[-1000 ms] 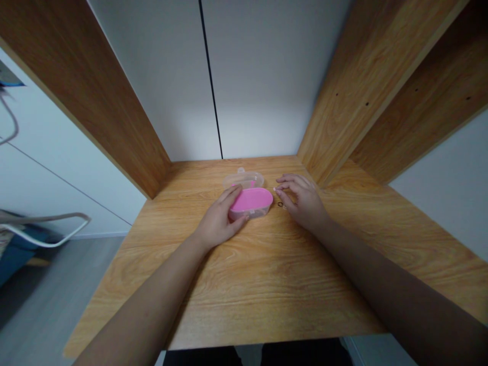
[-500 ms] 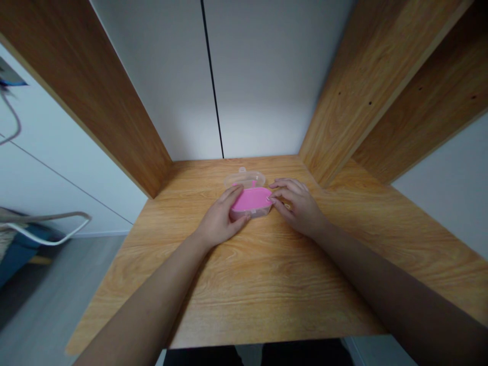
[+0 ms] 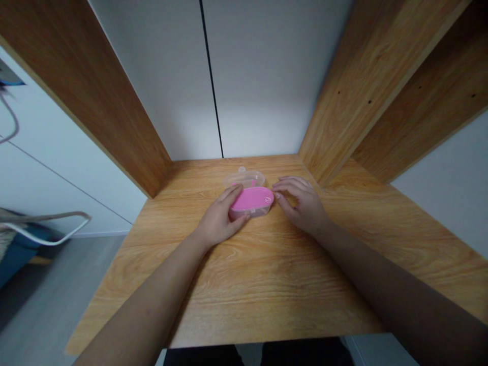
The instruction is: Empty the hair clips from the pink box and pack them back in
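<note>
A small oval clear plastic case (image 3: 256,213) rests on the wooden tabletop, its clear hinged lid (image 3: 245,178) tipped back behind it. A flat pink oval panel (image 3: 249,199) covers the top of the case. Near the panel's right end shows a small pale loop (image 3: 268,200), too small to name. My left hand (image 3: 221,216) grips the case's left end, fingers over the far side and thumb at the near side. Just off the right end is my right hand (image 3: 299,203), its fingers loosely curled and thumb a little apart, with nothing visible in them.
The wooden tabletop (image 3: 267,284) meets a white panel (image 3: 259,101) at the back. Wooden uprights rise at the left (image 3: 125,101) and right (image 3: 343,122). Beyond the table's left edge hangs a pale cable (image 3: 57,241) above the grey floor.
My right hand has drawn slightly right, off the small loop, which now shows uncovered on the pink panel. My left hand keeps its hold on the case.
</note>
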The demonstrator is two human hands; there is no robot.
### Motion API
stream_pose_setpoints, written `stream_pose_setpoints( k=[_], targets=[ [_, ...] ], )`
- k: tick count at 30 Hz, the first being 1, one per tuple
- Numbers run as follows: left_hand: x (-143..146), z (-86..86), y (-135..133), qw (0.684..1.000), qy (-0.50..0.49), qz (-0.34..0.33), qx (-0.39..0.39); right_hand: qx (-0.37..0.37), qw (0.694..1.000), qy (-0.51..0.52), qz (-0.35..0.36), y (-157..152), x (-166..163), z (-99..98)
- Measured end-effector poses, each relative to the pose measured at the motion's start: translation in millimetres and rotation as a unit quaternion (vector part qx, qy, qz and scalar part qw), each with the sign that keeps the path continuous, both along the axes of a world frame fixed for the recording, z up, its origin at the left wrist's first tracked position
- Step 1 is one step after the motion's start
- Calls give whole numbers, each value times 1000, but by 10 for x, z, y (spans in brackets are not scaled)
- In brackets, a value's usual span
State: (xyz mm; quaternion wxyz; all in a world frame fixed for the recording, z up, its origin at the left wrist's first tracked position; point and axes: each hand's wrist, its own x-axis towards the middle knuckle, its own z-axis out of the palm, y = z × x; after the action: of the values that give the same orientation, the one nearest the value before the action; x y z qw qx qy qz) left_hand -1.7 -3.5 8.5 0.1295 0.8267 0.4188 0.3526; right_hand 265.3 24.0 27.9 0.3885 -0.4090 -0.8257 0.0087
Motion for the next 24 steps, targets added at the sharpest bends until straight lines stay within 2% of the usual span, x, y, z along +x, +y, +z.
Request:
stream_pose_setpoints(
  k=[4,8,18,24],
  targets=[
    [2,1,-4,1000,-1,0,-3,-31,991,-53,-119,110,101,-117],
    [-3,-7,1,1000,2,1,-7,-79,974,-120,-175,156,169,-191],
    [1,17,-2,1000,2,1,-4,-103,972,-148,-153,115,114,-255],
    [6,24,-11,1000,2,2,-5,-55,991,-31,-121,112,81,-103]
  ],
)
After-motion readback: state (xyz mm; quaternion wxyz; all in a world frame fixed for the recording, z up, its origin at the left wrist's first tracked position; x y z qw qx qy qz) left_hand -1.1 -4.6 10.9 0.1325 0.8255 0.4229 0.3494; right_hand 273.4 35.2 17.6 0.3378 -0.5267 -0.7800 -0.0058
